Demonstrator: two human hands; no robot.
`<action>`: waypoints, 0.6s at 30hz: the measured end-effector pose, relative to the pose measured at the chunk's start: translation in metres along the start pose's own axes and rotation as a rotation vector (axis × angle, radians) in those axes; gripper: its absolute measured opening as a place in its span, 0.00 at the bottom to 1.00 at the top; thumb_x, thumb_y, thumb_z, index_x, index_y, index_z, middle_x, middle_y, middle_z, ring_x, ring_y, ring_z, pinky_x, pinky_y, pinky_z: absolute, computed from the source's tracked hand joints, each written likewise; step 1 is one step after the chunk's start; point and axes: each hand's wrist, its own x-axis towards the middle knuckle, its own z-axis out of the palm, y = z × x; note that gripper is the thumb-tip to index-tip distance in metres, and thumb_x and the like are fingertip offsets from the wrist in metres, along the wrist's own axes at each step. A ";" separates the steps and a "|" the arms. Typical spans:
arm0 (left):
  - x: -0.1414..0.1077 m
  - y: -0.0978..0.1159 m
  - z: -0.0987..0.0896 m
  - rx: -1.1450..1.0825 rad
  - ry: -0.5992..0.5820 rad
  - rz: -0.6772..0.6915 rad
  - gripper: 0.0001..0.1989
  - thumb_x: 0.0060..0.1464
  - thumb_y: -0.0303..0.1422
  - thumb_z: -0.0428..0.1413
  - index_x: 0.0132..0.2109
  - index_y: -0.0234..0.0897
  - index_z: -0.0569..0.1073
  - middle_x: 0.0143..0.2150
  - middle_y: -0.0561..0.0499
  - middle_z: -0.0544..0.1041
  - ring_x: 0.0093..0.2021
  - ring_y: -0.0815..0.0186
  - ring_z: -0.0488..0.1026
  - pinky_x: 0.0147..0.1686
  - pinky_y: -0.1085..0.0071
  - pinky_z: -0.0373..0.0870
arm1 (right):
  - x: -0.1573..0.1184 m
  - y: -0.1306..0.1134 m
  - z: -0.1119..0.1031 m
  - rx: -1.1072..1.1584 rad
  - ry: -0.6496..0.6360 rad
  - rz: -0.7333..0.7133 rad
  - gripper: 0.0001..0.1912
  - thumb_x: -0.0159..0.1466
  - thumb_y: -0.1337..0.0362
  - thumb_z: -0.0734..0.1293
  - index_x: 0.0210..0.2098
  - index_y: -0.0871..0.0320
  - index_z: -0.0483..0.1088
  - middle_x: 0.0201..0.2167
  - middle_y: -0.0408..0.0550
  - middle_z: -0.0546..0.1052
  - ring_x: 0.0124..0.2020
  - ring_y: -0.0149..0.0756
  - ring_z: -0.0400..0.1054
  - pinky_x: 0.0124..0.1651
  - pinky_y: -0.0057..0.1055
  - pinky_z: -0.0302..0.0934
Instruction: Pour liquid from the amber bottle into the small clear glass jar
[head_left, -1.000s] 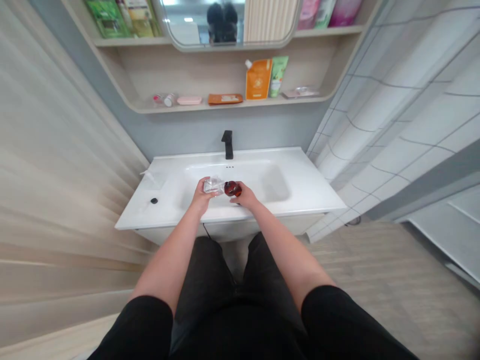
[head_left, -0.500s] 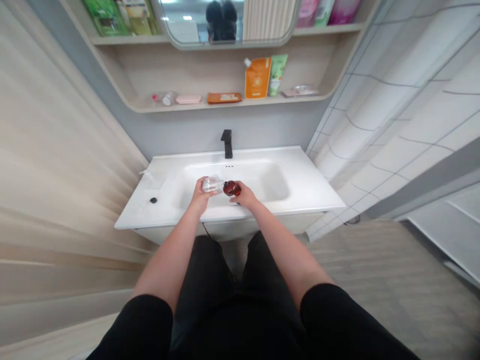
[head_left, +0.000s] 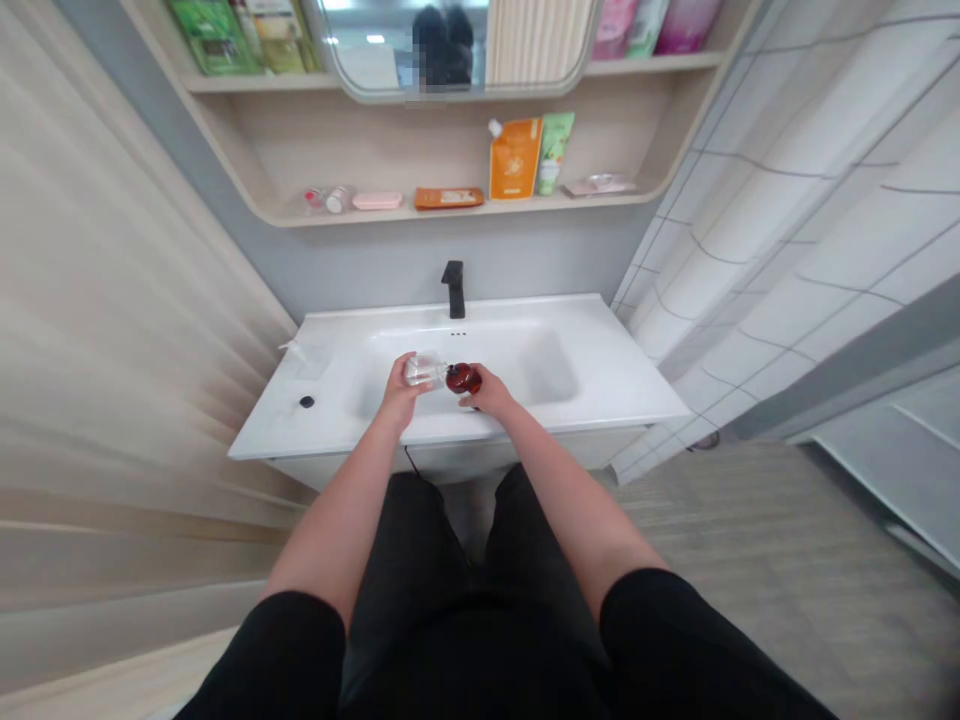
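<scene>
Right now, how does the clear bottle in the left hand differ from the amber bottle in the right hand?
The clear bottle is colourless and see-through, while the amber bottle is a dark reddish brown. The clear bottle looks longer and squarer; the amber bottle looks shorter and rounder. The left hand grips the clear bottle, and the right hand grips the amber bottle. Both lie roughly on their sides above the white basin.

Black sleeves (head_left: 277, 650) ending near elbows; dark trousers (head_left: 409, 560); bare forearms (head_left: 337, 530), bare hands (head_left: 401, 395).
</scene>
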 end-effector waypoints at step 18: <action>0.002 -0.001 -0.002 0.004 -0.010 -0.021 0.45 0.32 0.28 0.78 0.62 0.49 0.78 0.61 0.46 0.78 0.52 0.58 0.78 0.52 0.58 0.80 | -0.001 -0.002 -0.001 -0.006 -0.003 0.014 0.42 0.45 0.67 0.84 0.59 0.49 0.74 0.48 0.43 0.85 0.49 0.48 0.80 0.60 0.48 0.73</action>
